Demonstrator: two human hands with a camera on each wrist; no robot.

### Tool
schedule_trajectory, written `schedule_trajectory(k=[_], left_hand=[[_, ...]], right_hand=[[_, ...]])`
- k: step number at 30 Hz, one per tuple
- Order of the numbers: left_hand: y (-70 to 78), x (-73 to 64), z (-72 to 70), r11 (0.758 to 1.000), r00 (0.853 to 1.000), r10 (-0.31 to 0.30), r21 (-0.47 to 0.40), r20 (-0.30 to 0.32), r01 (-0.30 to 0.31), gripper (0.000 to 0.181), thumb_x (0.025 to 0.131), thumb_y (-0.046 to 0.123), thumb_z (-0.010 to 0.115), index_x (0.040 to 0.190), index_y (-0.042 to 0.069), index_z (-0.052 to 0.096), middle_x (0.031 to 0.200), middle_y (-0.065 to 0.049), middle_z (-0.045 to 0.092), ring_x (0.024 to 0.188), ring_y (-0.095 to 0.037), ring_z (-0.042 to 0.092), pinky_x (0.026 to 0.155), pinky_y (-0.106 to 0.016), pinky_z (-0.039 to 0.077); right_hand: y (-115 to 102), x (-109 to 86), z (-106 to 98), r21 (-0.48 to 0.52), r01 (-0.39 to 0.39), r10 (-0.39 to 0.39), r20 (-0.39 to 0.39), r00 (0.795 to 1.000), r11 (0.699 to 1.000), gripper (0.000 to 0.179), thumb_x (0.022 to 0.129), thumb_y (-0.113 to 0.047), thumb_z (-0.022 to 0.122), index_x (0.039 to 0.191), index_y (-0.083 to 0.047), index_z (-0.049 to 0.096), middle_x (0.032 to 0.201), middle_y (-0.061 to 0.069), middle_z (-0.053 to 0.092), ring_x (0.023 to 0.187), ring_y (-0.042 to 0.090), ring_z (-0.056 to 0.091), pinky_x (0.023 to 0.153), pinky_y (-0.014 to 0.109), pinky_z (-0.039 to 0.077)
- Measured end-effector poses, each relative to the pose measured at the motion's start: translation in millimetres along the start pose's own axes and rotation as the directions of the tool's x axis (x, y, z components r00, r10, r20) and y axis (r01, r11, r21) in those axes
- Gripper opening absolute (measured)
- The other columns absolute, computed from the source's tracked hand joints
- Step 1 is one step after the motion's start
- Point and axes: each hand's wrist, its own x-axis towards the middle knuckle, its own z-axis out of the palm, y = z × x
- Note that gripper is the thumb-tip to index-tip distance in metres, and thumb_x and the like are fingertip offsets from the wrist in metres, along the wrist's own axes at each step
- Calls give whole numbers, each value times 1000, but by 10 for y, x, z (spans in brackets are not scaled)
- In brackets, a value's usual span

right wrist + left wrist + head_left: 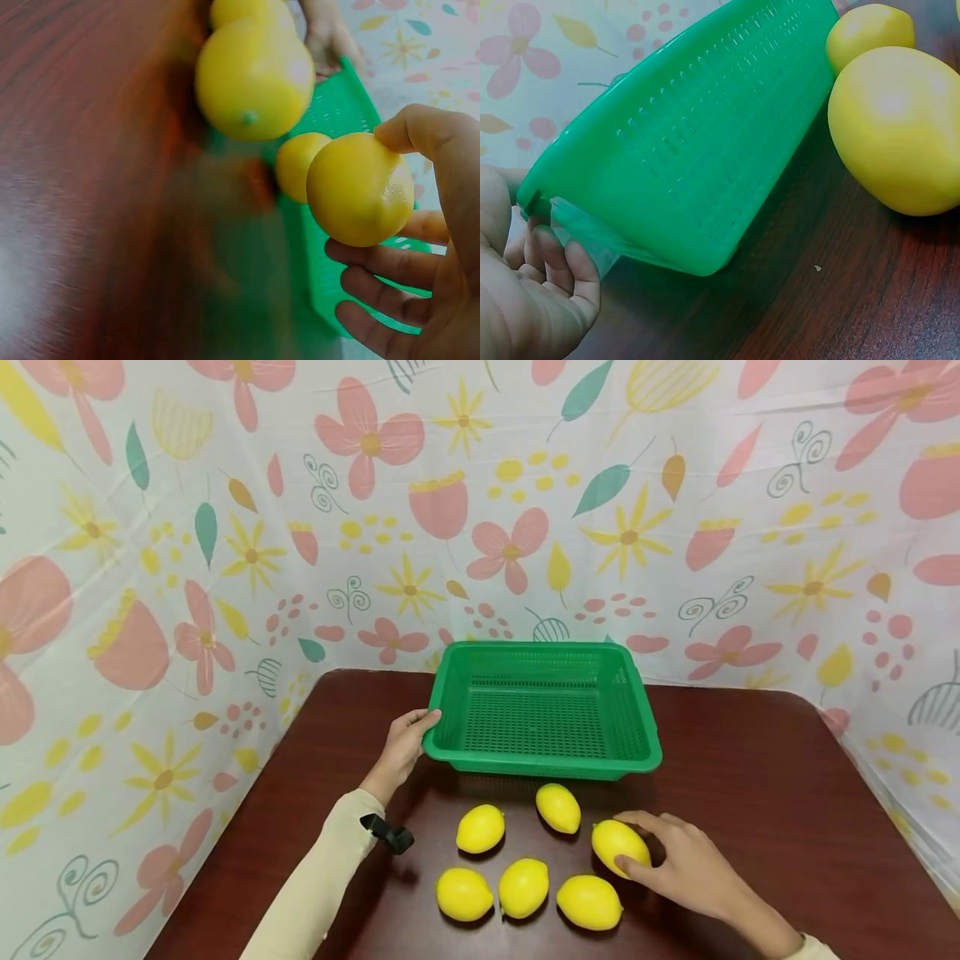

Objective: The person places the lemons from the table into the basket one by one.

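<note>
My left hand (pixel 406 743) grips the near left corner of a green plastic basket (pixel 540 764), thumb over the rim and fingers curled beneath it in the left wrist view. The basket has perforated walls and holds nothing inside. At the right, my right hand (pixel 686 864) pinches a yellow lemon (pixel 617 843) between thumb and fingers; the right wrist view shows this held lemon (pixel 360 191) with the lower fingers spread below it. Several more lemons lie in front of the basket, among them one lemon (pixel 558 808) near its front wall and another lemon (pixel 589 902) closest to my right hand.
The dark reddish wooden table (pixel 750 760) carries everything. A flower-printed cloth (pixel 510 552) hangs behind and along both sides, close to the table's edges. A black strap (pixel 387 833) sits on my left wrist over the light sleeve.
</note>
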Motion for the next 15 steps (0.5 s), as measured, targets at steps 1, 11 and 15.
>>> schedule_trajectory(k=[1,11,15], left_hand=[[0,-2,-11,1000,1000,-3,-5,5,3,46,103,33,64,132,-3,58,100,-8,62,77,-13,62,71,-25,53],[4,-11,-38,1000,1000,3,15,-9,-3,44,103,34,65,131,0,60,101,-6,65,83,-14,65,74,-26,55],[2,3,-11,998,1000,-4,65,-15,5,46,102,36,66,133,2,60,91,0,62,61,-9,49,69,-28,47]], right_hand=[[-10,1,-28,6,11,-11,-12,1000,1000,48,88,-52,78,125,-23,70,105,-11,70,89,7,64,67,28,51],[-87,153,-428,6,204,-204,-34,978,979,45,87,-39,83,127,-25,69,108,-17,70,89,-2,60,71,29,52],[-93,282,-669,-1,269,-269,-17,963,963,45,86,-36,84,127,-25,69,113,-17,70,92,1,60,71,27,51]])
